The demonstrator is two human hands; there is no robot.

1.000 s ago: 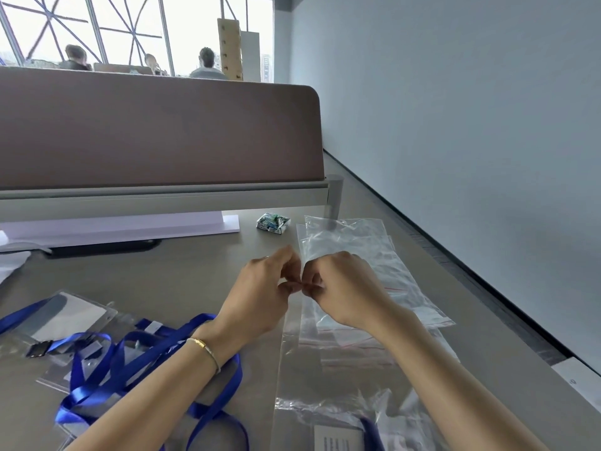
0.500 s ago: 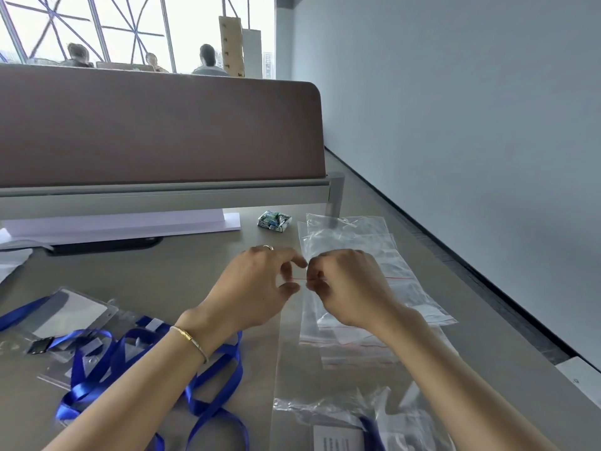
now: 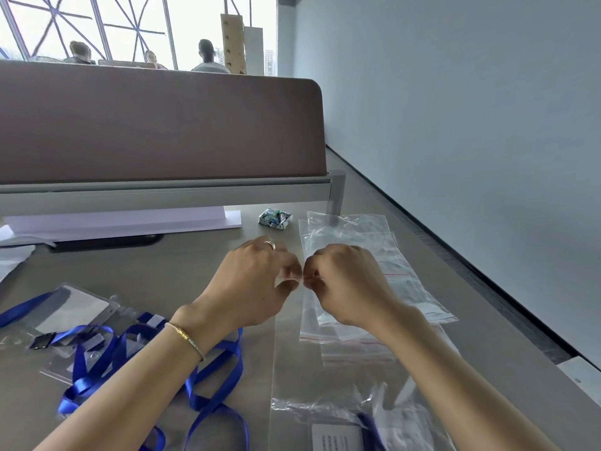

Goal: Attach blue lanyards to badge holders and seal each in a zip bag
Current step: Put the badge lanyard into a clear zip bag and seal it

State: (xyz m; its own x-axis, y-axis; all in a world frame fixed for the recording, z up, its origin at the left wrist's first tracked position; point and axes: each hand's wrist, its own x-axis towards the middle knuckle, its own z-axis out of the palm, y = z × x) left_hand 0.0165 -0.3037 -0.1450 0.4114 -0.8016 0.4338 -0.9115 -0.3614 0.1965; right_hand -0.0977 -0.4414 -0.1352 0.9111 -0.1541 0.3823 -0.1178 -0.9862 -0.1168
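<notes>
1. Left hand [image 3: 250, 281] and right hand [image 3: 344, 281] meet at mid-table, knuckles up, fingertips almost touching.
2. Both hands pinch the top edge of a clear zip bag [image 3: 325, 379], on its red seal line; each thumb and forefinger is clamped on the strip.
3. That bag runs from the hands down toward the near edge of the table [image 3: 182, 262], lying flat.
4. Inside the bag's lower end, at the bottom of the view: a badge holder [image 3: 336, 437] with a printed white card and a bit of blue strap; crumpled plastic around it.
5. Stack of spare zip bags [image 3: 354, 236] lies under and beyond the right hand, red seal lines visible, reaching toward the right side of the table.
6. Blue lanyards [image 3: 130, 362] are looped in a loose tangle left of the left forearm, lying over several clear badge holders [image 3: 78, 307].
7. Small wrapped packet [image 3: 274, 219], green and white, sits just beyond the hands near the divider base.
8. Brown desk divider [image 3: 156, 125] stands across the far side of the table.
9. Ring on left hand finger, gold bracelet [image 3: 187, 340] on left wrist.
</notes>
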